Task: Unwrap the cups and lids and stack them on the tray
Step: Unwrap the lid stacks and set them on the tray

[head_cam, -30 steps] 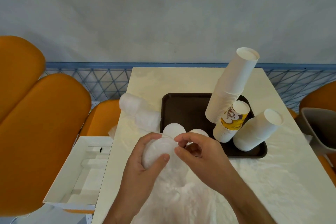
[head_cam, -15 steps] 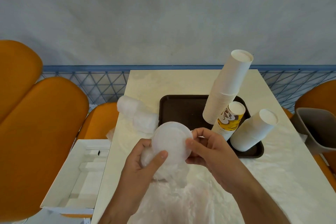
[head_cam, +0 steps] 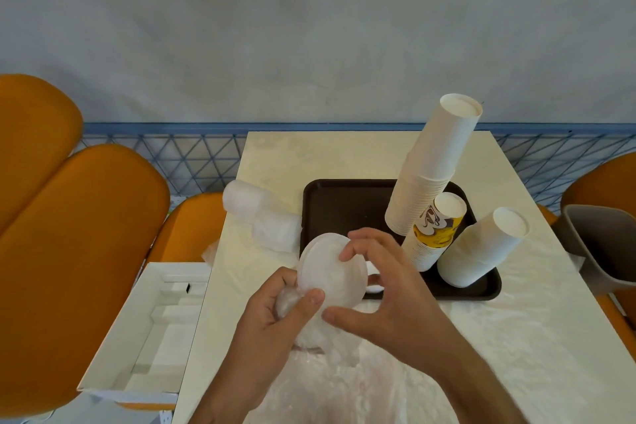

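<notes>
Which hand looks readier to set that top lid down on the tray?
Probably the right hand: its fingers already touch the top lid nearest the tray, while the left hand holds the wrapped stack.

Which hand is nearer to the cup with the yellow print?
Right. The right hand is just beside the printed cup, at its near-left; the left hand is farther left, holding the lids.
</notes>
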{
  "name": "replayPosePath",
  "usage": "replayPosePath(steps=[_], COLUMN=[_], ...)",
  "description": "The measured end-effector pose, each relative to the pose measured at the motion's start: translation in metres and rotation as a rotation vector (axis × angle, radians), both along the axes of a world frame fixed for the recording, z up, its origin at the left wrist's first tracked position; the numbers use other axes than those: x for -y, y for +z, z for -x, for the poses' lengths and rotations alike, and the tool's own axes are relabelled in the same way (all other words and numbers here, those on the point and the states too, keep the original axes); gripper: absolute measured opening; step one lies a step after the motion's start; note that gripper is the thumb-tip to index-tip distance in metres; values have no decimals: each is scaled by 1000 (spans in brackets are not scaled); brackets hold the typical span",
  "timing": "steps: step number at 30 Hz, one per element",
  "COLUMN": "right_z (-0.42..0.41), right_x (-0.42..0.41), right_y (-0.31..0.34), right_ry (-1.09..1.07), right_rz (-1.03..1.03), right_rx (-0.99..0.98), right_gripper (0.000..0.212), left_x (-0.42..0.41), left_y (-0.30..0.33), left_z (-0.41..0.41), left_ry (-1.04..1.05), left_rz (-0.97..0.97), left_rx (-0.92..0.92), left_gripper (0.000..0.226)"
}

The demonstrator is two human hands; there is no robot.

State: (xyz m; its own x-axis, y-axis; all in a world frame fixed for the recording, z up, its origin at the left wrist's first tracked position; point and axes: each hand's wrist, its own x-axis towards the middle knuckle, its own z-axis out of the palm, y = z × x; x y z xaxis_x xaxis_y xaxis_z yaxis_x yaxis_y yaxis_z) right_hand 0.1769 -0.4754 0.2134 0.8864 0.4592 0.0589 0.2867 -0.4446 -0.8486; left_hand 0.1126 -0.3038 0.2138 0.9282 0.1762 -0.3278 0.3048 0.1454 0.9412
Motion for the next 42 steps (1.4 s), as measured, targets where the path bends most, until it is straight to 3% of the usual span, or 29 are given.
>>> replayPosePath(steps=[5,10,12,16,19,22,35,42], right_z=[5,2,-9,-49,-69,-77,-84,-78], right_x=[-9,-3,5,21,23,22,15,18], right_y=[-15,-29,-38,-80,-116,-141,-172,-183], right_ry=[-12,-123,-248,-497,-469,-406,-320,-322], right_rz=[23,-269,-342,33,270,381,500,490], right_rx=[-13,-394,-419,-198,-201,-261,-181,-116], right_gripper=[61,57,55,56,64,66,69,61], left_x=[3,-1,-4,-10,-13,-14,-23,-23], left_y=[-2,-3,-6,-12,-11,-11,-14,-15], left_z=[0,1,1,3,5,8,12,12], left_ry=[-51,-5,42,93,94,103,137,129], left_rz=[-81,-4,-14,-65,-58,-60,-48,-42], left_rx=[11,-6,-7,-34,-38,-45,-46,-18], left_gripper=[15,12,10,22,23,21,27,28])
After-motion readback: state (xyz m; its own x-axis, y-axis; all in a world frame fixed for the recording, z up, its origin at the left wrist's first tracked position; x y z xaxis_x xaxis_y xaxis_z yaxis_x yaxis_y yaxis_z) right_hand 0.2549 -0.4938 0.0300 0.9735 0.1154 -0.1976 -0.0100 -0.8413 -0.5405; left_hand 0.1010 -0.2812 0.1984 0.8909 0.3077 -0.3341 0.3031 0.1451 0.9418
